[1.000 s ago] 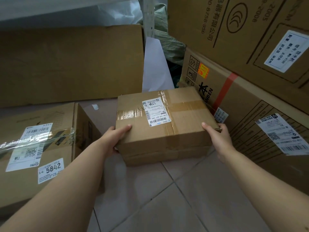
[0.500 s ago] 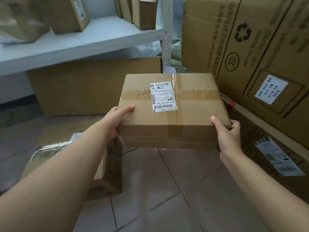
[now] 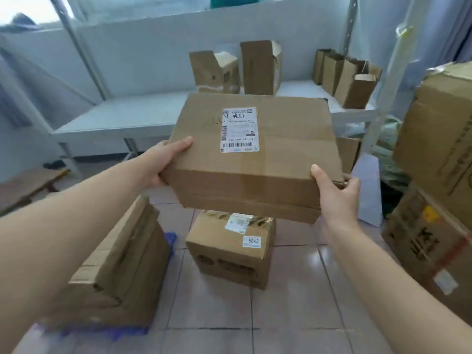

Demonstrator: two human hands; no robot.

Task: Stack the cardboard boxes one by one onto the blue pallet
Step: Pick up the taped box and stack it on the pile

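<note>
A taped cardboard box with a white shipping label is held in the air at chest height. My left hand grips its left near corner and my right hand grips its right near corner. Below and to the left, a larger cardboard box lies on the blue pallet, of which only the edges show. Under the held box, a smaller box marked 5842 stands on the tiled floor.
A white metal shelf runs across the back with several open small cartons on it. Tall stacked cardboard boxes stand at the right. A low wooden platform sits at the far left.
Both hands have lifted the box from the floor to chest height. The view has swung up and left, so the shelf top and the pallet come into sight.
</note>
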